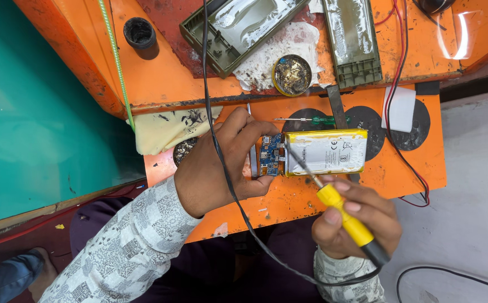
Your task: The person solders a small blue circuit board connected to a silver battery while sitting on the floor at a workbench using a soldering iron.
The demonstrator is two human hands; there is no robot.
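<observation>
My left hand [221,163] grips a small blue circuit board [271,155] joined to a flat silver battery pack with yellow edges [328,151], lying on an orange work board [406,168]. In my right hand [362,216] is a soldering iron with a yellow and black handle [347,219]. Its metal tip [294,157] slants up to the left and touches the seam between the circuit board and the battery. The iron's black cable [221,157] runs across my left wrist.
A round tin of flux [291,74] sits on white smeared paper behind the board. Two green plastic case halves [238,28] [356,39] lie further back. A green-handled screwdriver [311,119], a yellow sponge [165,130], a black cap [140,35] and red and black wires [392,84] surround the work.
</observation>
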